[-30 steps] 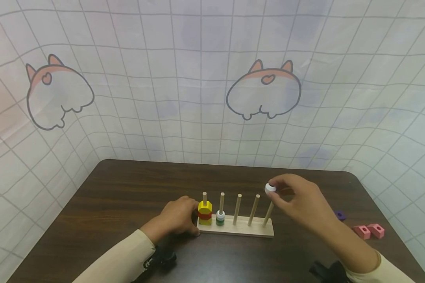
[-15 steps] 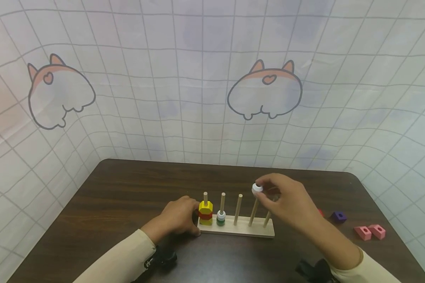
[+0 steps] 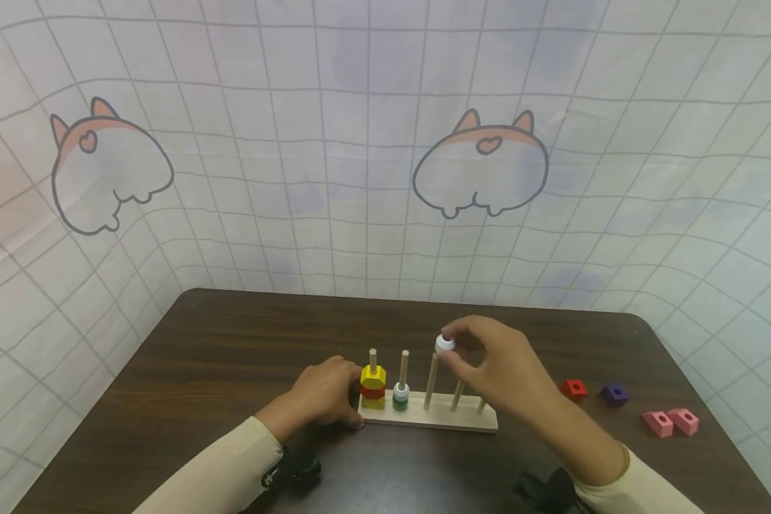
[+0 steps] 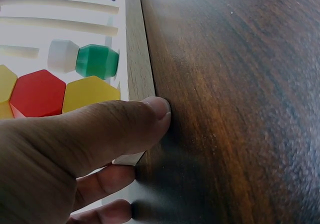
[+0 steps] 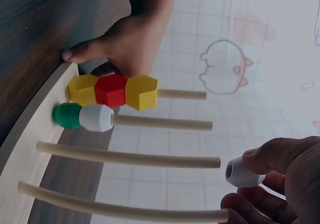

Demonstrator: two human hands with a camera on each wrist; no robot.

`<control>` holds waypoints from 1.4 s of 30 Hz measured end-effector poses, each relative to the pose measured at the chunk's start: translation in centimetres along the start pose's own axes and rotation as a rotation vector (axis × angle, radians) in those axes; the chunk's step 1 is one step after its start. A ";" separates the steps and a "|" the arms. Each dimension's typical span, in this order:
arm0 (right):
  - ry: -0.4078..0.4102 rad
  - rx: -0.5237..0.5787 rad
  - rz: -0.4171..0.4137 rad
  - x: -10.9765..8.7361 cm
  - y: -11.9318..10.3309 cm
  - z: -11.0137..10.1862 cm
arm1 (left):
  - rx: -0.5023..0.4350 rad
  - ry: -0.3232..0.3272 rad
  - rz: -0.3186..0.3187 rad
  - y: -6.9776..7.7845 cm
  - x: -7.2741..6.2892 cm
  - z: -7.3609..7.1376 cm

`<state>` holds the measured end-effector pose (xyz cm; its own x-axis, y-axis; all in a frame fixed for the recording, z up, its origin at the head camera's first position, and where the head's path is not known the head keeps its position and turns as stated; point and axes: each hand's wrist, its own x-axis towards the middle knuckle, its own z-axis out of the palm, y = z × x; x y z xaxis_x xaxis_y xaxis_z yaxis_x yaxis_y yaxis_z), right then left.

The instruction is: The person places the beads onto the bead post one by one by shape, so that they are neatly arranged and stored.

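Observation:
Between thumb and fingers my right hand (image 3: 497,364) pinches a white bead (image 3: 445,344), held just above the tip of the middle peg (image 3: 431,382). In the right wrist view the bead (image 5: 242,173) has its hole facing the peg tip, a small gap apart. My left hand (image 3: 321,391) grips the left end of the wooden peg board (image 3: 424,416), thumb along its front edge. The leftmost peg carries yellow, red and yellow hexagonal beads (image 3: 373,389). On the second peg a white bead (image 5: 96,117) sits on a green bead (image 5: 66,115).
To the right of the board lie a red block (image 3: 575,389), a purple block (image 3: 615,395) and two pink blocks (image 3: 671,422) on the dark wooden table (image 3: 244,335). A tile-patterned cloth (image 3: 360,214) hangs behind the table.
My right hand has moved left with the white bead, from over the rightmost peg to over the middle one. The red block has come into view. My left hand stays put.

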<state>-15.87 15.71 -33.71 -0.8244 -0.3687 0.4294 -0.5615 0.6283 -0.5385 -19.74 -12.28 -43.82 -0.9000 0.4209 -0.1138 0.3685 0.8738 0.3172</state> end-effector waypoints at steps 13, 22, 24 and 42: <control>-0.020 0.033 0.030 1.0 -1.3 1.7 | -0.007 -0.004 0.002 0.0 0.0 0.0; -0.001 0.090 0.074 1.3 -1.8 2.8 | -0.007 -0.005 0.004 -0.1 0.0 0.1; -0.005 0.102 0.084 1.3 -2.0 3.0 | -0.004 0.000 0.009 -0.2 0.0 0.1; 0.011 0.058 0.139 0.9 -2.5 5.3 | -0.010 0.014 0.012 0.0 -0.1 0.0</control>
<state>-15.61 10.16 -35.80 -0.8940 -0.2728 0.3556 -0.4451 0.6324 -0.6340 -19.71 -12.36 -43.81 -0.8987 0.4276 -0.0972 0.3768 0.8665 0.3275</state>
